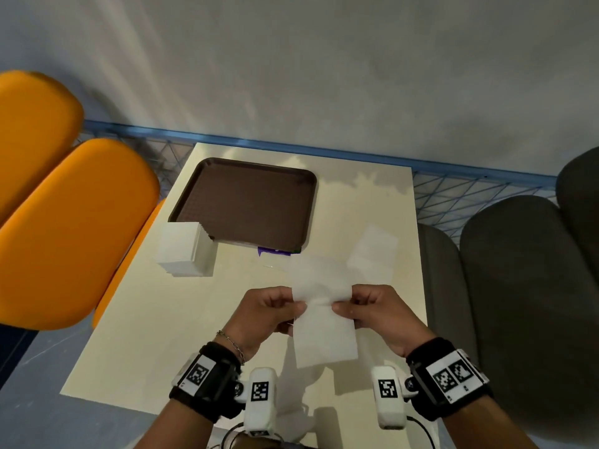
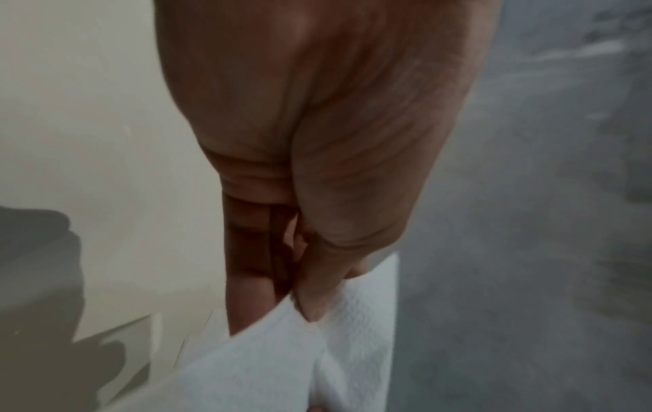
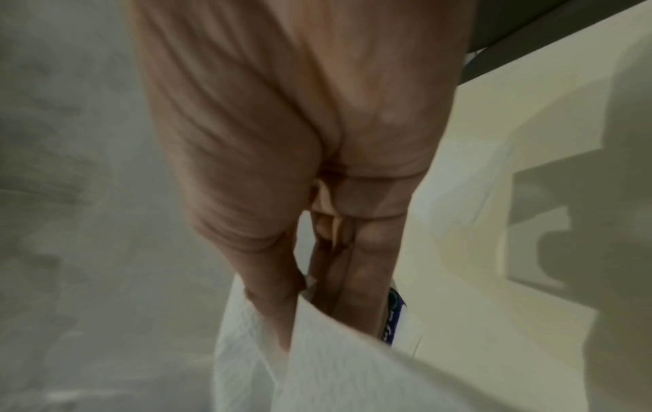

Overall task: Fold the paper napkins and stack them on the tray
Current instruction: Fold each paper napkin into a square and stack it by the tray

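While the napkin (image 1: 321,306) is pinched at its side edges by the left hand (image 1: 265,314) and right hand (image 1: 381,311), uneven pulling could tear it before the empty tray (image 1: 246,202) beyond them is reached.

Canteen — brown tray (image 1: 243,202), orange chairs (image 1: 71,228)

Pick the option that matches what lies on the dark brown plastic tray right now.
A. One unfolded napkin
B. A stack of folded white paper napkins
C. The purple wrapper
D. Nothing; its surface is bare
D. The dark brown plastic tray shows only its bare textured surface, while the white paper napkin is held up between the left hand and the right hand.
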